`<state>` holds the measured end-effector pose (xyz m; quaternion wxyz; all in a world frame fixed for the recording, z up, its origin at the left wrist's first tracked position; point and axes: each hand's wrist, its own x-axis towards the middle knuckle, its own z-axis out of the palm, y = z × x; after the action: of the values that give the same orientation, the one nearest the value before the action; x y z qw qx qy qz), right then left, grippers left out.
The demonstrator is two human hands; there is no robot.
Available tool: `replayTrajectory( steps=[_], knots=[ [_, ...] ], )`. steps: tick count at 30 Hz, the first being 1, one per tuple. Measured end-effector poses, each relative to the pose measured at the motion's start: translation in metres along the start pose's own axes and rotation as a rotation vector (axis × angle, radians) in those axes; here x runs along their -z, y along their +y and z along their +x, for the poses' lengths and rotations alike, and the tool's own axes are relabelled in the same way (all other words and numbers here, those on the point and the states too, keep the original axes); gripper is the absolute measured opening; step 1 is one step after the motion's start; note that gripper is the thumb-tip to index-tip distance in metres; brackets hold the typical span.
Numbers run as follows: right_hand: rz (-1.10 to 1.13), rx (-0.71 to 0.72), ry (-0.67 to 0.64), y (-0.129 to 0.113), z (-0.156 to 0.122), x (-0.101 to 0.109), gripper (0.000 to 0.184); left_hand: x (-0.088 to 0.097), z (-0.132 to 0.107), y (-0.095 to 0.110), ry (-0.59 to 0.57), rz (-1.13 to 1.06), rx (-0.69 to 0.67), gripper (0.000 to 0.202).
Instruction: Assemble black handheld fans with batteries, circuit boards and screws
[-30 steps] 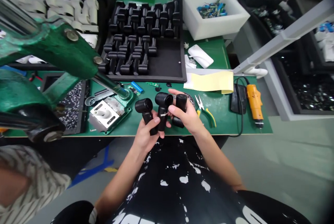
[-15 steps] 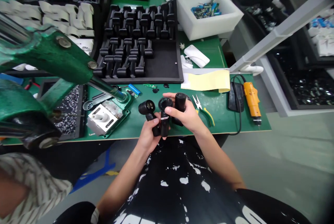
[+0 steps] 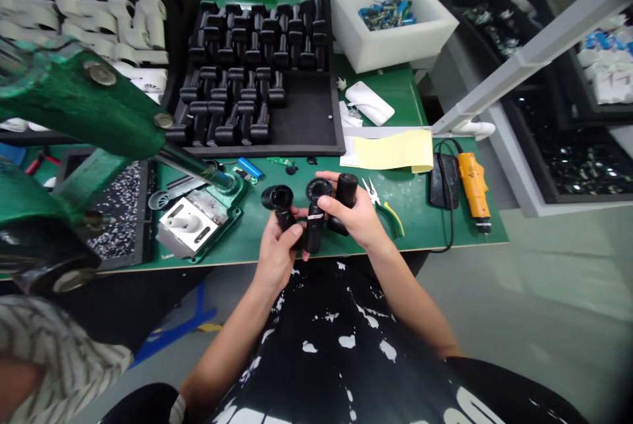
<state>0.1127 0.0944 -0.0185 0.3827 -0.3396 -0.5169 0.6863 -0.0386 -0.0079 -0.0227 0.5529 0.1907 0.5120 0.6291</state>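
Note:
In the head view, my left hand (image 3: 277, 246) is closed round the handle of a black handheld fan housing (image 3: 281, 200), whose round open head points up. Right beside it is a second black handheld fan housing (image 3: 314, 229) with a small pale label on its neck. The thumb of my right hand (image 3: 363, 218) presses on that one's round head. A third black handheld fan housing (image 3: 347, 188) is also gripped in the right hand, its cylindrical end facing up. Fingers of the left hand reach behind the middle housing; whether they grip it is hidden.
A black tray (image 3: 309, 149) of similar housings lies ahead. Pliers (image 3: 388, 210), yellow paper (image 3: 395, 152) and an orange electric screwdriver (image 3: 473, 190) are to the right. A green press (image 3: 123, 104) stands left, near a person's striped sleeve (image 3: 54, 345). Behind is a white bin (image 3: 395, 51).
The left housing's head has turned, so its open inside shows more. The middle and right housings have tilted and shifted slightly right with my right hand. The view has moved a little.

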Motion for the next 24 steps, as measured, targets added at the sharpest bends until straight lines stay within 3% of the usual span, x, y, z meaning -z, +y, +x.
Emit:
replayTrajectory(
  steps=[10,17,21,24],
  knots=[
    [-0.008,0.061,-0.039,0.005,-0.006,-0.007,0.054,-0.013,-0.017,-0.002,0.005,0.083,-0.087,0.042],
    [0.278,0.112,0.065,0.034,-0.023,-0.016,0.037,-0.007,-0.016,-0.003,0.022,0.169,-0.239,0.041],
    [0.195,0.127,-0.016,0.054,-0.037,-0.019,0.044,-0.005,-0.015,0.004,0.017,0.195,-0.280,0.043],
    [0.106,0.132,-0.099,0.067,-0.042,-0.017,0.039,-0.006,-0.013,0.009,-0.005,0.183,-0.307,0.041]
  ],
)
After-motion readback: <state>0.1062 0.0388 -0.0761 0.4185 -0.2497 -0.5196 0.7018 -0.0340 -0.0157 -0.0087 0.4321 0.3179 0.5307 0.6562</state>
